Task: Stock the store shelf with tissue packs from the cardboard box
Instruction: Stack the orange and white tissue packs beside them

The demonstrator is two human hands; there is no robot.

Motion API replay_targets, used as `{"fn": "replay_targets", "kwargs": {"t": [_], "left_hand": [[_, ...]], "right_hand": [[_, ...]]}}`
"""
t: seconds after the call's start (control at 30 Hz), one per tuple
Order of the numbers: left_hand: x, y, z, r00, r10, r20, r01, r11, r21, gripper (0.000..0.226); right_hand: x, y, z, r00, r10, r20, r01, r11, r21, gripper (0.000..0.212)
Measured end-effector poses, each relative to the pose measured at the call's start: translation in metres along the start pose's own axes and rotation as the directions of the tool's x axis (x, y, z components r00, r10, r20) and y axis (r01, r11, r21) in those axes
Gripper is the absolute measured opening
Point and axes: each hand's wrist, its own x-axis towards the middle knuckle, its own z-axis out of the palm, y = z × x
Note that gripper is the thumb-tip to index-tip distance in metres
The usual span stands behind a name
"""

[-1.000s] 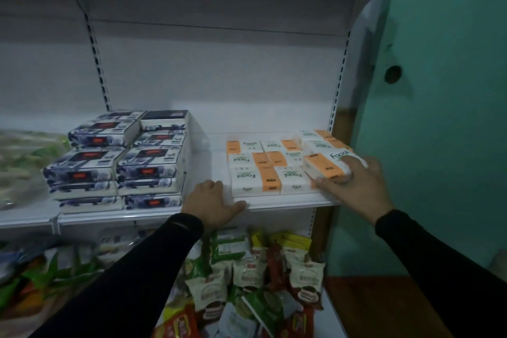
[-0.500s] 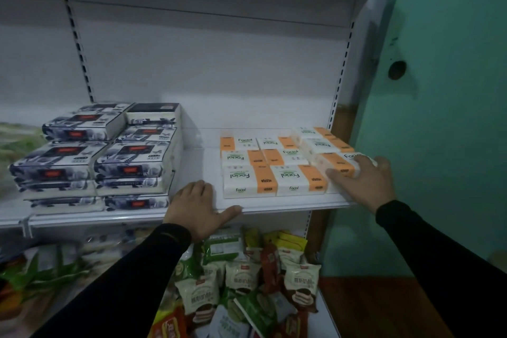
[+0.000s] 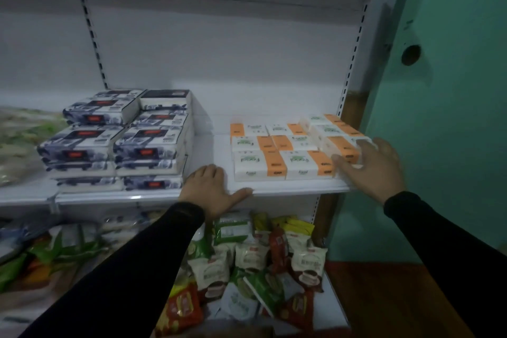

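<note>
Evidently the right hand, fingers spread, presses the rightmost orange-and-white tissue pack at the shelf's three o'clock end. Left hand rests flat on the edge. Light, squashy, slick-wrapped: grip its short sides.

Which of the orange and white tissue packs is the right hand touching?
The front pack of the rightmost column, at the shelf's right end. The right hand lies over its near end; the other orange packs sit left of it or behind, untouched.
</note>
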Motion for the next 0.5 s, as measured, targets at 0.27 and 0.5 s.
{"fn": "replay_targets", "kwargs": {"t": [0.27, 0.5], "left_hand": [[-0.058, -0.004, -0.018, 0.998, 0.054, 0.021, -0.048, 0.973, -0.224, 0.063], [-0.157, -0.022, 0.009, 0.996, 0.077, 0.051, -0.043, 0.876, -0.480, 0.042]], "right_hand": [[-0.110, -0.023, 0.012, 0.976, -0.215, 0.027, 0.203, 0.953, 0.226, 0.056], [-0.212, -0.058, 0.084, 0.919, -0.285, 0.272, 0.182, 0.919, 0.349, 0.050]]}}
